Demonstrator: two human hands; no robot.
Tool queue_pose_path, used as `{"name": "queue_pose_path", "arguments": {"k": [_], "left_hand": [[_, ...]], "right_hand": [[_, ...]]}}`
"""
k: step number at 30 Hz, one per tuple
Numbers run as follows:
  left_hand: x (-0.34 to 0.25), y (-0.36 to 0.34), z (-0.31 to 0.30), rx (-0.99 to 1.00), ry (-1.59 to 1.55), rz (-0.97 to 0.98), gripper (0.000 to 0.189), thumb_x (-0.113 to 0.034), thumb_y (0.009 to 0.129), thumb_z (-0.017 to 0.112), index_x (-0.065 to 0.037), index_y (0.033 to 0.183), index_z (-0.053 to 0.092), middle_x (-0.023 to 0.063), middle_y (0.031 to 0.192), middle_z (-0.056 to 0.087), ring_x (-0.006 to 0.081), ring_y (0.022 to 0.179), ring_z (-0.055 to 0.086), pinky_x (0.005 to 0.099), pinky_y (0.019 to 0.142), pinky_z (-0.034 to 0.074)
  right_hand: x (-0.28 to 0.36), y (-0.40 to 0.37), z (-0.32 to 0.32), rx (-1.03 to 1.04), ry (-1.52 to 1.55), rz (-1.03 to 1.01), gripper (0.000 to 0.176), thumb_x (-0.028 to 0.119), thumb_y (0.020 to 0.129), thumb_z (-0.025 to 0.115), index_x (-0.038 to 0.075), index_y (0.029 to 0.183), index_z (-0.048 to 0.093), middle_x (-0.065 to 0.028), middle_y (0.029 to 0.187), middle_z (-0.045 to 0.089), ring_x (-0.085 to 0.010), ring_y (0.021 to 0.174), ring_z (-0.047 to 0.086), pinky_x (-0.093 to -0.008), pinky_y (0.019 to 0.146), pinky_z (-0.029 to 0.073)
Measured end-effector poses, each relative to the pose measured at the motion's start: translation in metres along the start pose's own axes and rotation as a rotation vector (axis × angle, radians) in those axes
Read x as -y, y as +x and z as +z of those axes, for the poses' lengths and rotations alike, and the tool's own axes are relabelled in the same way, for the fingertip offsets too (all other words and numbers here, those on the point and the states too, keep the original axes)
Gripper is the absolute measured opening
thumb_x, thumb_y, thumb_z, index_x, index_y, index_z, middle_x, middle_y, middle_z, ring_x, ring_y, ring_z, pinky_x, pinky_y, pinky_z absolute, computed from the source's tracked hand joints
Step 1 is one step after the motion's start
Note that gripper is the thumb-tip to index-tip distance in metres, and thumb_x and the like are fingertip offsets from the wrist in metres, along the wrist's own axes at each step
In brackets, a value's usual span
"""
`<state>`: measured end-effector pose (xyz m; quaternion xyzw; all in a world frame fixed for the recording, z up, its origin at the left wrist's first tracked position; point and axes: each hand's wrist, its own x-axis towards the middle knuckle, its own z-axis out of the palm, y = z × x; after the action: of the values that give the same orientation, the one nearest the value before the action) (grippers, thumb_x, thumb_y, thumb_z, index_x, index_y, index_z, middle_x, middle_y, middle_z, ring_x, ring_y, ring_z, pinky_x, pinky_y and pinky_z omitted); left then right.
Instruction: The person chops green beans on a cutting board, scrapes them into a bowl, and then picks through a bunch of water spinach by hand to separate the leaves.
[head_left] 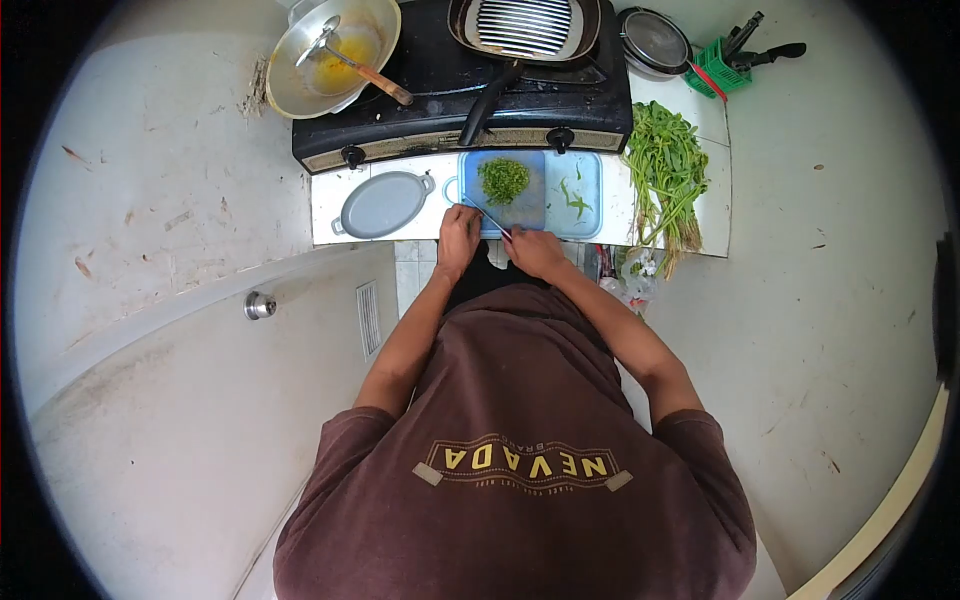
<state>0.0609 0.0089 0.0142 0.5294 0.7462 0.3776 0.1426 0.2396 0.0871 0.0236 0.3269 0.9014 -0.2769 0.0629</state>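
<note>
My right hand (pixel 535 252) is closed around the handle of a knife (pixel 487 214), whose blade points up and left over the front of the blue cutting board (pixel 590 163). At the board's front left corner, beside the blade, my left hand (pixel 460 236) has its fingers bent and drawn together. What those fingers hold, if anything, is too small to make out. A heap of finely chopped greens (pixel 503 180) lies on the darker left half of the board. A few loose green pieces (pixel 576 202) are scattered on its lighter right half.
Left of the board lies a grey oval dish (pixel 383 205); right of it, a bunch of leafy greens (pixel 665 165) with roots overhangs the counter edge. Behind stands a black stove (pixel 425 120) with a wok (pixel 285 85), ladle and grill pan (pixel 525 25). A green basket (pixel 722 68) holds knives.
</note>
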Motion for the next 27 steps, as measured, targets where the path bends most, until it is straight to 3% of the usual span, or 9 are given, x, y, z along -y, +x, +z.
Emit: {"name": "queue_pose_path", "arguments": {"k": [7,10,27], "left_hand": [[-0.002,-0.002,-0.002,-0.002,-0.017,-0.031,0.008,0.002,0.086,0.066,0.002,0.093,0.070,0.0184,0.090,0.065,0.0369,0.087,0.064,0.0442,0.080,0.051],[-0.005,-0.002,0.001,-0.034,-0.111,-0.171,0.007,0.001,0.087,0.066,0.001,0.093,0.070,0.0188,0.089,0.064,0.0374,0.084,0.064,0.0439,0.078,0.051],[-0.009,-0.007,-0.006,0.007,0.013,-0.070,0.012,0.003,0.086,0.065,0.001,0.096,0.072,0.0191,0.089,0.064,0.0369,0.086,0.065,0.0435,0.077,0.052]], "right_hand": [[-0.003,-0.001,-0.007,0.009,0.027,-0.011,0.042,0.037,0.100,0.049,-0.003,0.097,0.062,-0.0238,0.076,0.070,-0.0402,0.071,0.070,-0.0516,0.065,0.056],[-0.006,-0.005,-0.008,0.029,0.032,-0.005,0.043,0.038,0.101,0.048,-0.002,0.098,0.063,-0.0229,0.075,0.070,-0.0402,0.071,0.070,-0.0516,0.065,0.056],[0.001,0.005,-0.005,0.019,-0.001,-0.043,0.040,0.036,0.099,0.051,-0.003,0.097,0.062,-0.0227,0.075,0.070,-0.0400,0.070,0.070,-0.0511,0.064,0.056]]}}
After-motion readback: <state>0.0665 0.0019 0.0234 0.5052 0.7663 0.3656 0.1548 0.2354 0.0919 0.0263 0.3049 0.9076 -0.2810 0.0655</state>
